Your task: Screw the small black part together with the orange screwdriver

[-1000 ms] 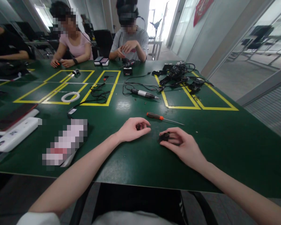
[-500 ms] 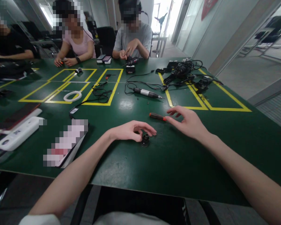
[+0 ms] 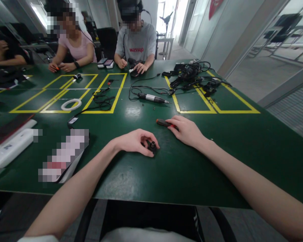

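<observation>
A small black round part [image 3: 153, 146] with a metal collar on top stands upright on the green table. Curled about it are the thumb and fingers of my left hand [image 3: 134, 140], one on each side. Farther off and to the right, a screwdriver [image 3: 162, 123] with a dark and red handle lies on the table. My right hand [image 3: 188, 130] has its thumb and fingers closed on the handle's right part. The hand hides the screwdriver's shaft.
An electric screwdriver [image 3: 153, 97] with its cable lies beyond my hands. Tangled black cables [image 3: 189, 75] rest at the back right. A phone [image 3: 65, 153] and a white power strip [image 3: 11, 148] are on the left. Across the table, several people sit, with a white ring [image 3: 71, 104] before them.
My left thumb and fingers have closed in around the black part. My right hand has lowered onto the screwdriver handle and taken hold of it. The view has shifted slightly right.
</observation>
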A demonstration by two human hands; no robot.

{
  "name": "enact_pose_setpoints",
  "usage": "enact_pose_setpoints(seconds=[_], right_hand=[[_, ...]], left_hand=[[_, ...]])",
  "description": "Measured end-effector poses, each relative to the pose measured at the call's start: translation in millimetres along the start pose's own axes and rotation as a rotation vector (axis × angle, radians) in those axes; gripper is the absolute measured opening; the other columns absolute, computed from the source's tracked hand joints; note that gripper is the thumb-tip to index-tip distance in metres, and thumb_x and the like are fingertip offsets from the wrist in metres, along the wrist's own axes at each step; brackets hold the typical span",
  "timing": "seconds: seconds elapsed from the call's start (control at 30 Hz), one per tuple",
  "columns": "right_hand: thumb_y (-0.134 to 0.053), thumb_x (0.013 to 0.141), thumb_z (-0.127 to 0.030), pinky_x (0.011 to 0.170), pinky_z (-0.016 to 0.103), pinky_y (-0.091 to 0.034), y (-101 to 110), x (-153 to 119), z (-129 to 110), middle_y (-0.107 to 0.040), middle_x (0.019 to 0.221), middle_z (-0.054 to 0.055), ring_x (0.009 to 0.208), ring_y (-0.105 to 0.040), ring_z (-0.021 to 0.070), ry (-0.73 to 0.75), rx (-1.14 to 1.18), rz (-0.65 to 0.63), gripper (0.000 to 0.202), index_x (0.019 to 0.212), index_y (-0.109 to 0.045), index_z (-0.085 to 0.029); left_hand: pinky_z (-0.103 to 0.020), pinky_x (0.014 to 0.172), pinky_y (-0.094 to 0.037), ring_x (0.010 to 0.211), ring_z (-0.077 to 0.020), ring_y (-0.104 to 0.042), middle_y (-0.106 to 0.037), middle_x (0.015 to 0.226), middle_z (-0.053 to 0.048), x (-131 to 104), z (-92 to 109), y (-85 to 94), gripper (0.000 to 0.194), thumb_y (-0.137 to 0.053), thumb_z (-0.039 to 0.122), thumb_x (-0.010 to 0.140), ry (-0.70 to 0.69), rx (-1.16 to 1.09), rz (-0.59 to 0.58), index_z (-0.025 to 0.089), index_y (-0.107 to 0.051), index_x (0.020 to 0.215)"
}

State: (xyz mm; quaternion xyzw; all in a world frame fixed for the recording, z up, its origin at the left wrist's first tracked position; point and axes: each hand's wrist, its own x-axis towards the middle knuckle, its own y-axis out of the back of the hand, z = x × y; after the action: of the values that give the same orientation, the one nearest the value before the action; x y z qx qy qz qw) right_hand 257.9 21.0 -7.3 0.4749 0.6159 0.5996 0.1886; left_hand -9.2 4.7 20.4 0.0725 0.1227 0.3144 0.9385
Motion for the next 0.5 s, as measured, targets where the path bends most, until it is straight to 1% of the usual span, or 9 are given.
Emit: enact_pose_setpoints(seconds=[0.07, 0.17, 0.23, 0.33, 0.37, 0.43, 0.47, 0.5], right_hand=[[-0.055, 0.098, -0.019, 0.09, 0.052, -0.059, 4, -1, 0, -0.078, 0.107, 0.013, 0.101, -0.073, 0.0339, -0.002, 0.009, 0.03, 0.026, 0.114, -0.076, -0.022], [-0.055, 0.098, -0.019, 0.089, 0.053, -0.059, 17, -2, -1, -0.079, 0.105, 0.013, 0.098, -0.074, 0.0338, -0.054, 0.11, 0.139, 0.025, 0.113, -0.076, -0.021], [-0.058, 0.097, -0.022, 0.083, 0.049, -0.061, 31, -2, -6, -0.079, 0.107, 0.012, 0.092, -0.074, 0.0308, -0.113, 0.252, 0.232, 0.026, 0.117, -0.074, -0.021], [-0.069, 0.094, -0.029, 0.083, 0.044, -0.065, 58, 0, -19, -0.077, 0.105, 0.006, 0.086, -0.075, 0.0245, -0.183, 0.531, 0.366, 0.034, 0.127, -0.071, -0.025], [-0.073, 0.092, -0.032, 0.08, 0.042, -0.066, 67, 2, -25, -0.075, 0.106, 0.004, 0.084, -0.075, 0.0227, -0.17, 0.654, 0.374, 0.04, 0.131, -0.069, -0.027], [-0.078, 0.089, -0.035, 0.075, 0.04, -0.067, 84, 6, -40, -0.072, 0.113, 0.002, 0.077, -0.074, 0.0191, -0.114, 0.877, 0.315, 0.054, 0.14, -0.062, -0.033], [-0.08, 0.087, -0.034, 0.071, 0.039, -0.068, 91, 8, -48, -0.072, 0.116, 0.002, 0.074, -0.073, 0.018, -0.083, 0.967, 0.288, 0.057, 0.141, -0.061, -0.036], [-0.081, 0.086, -0.032, 0.07, 0.039, -0.068, 97, 11, -56, -0.072, 0.119, 0.002, 0.073, -0.073, 0.0176, -0.059, 1.039, 0.27, 0.056, 0.139, -0.062, -0.038]], left_hand=[[-0.022, 0.068, -0.053, 0.069, -0.0086, -0.066, -0.08, 0.097, -0.005, 3, 0, -5.7, 0.032, -0.09, 0.02, 0.067, -0.007, -0.032, 0.073, 0.015, -0.079, 0.097], [-0.023, 0.07, -0.055, 0.07, -0.0091, -0.067, -0.081, 0.1, -0.006, 10, -2, -15.1, 0.033, -0.093, 0.019, 0.065, -0.027, -0.1, 0.177, 0.014, -0.074, 0.092], [-0.024, 0.071, -0.055, 0.071, -0.0095, -0.068, -0.081, 0.101, -0.008, 14, -5, -19.8, 0.034, -0.093, 0.019, 0.065, -0.042, -0.134, 0.21, 0.014, -0.073, 0.092], [-0.025, 0.071, -0.056, 0.071, -0.0097, -0.069, -0.082, 0.1, -0.007, 17, -9, -23.6, 0.036, -0.094, 0.02, 0.065, -0.067, -0.179, 0.236, 0.014, -0.071, 0.092], [-0.025, 0.072, -0.056, 0.071, -0.0098, -0.069, -0.082, 0.099, -0.007, 17, -10, -24.1, 0.037, -0.094, 0.02, 0.064, -0.07, -0.188, 0.24, 0.014, -0.071, 0.092], [-0.025, 0.072, -0.055, 0.07, -0.0096, -0.068, -0.081, 0.099, -0.007, 18, -11, -24.6, 0.04, -0.095, 0.021, 0.063, -0.065, -0.194, 0.244, 0.013, -0.07, 0.092], [-0.025, 0.072, -0.055, 0.07, -0.0092, -0.067, -0.081, 0.1, -0.007, 17, -10, -24.6, 0.041, -0.096, 0.022, 0.062, -0.06, -0.189, 0.247, 0.013, -0.07, 0.092], [-0.025, 0.071, -0.055, 0.07, -0.0087, -0.067, -0.08, 0.101, -0.007, 17, -10, -24.6, 0.041, -0.096, 0.023, 0.062, -0.056, -0.181, 0.25, 0.013, -0.069, 0.092]])
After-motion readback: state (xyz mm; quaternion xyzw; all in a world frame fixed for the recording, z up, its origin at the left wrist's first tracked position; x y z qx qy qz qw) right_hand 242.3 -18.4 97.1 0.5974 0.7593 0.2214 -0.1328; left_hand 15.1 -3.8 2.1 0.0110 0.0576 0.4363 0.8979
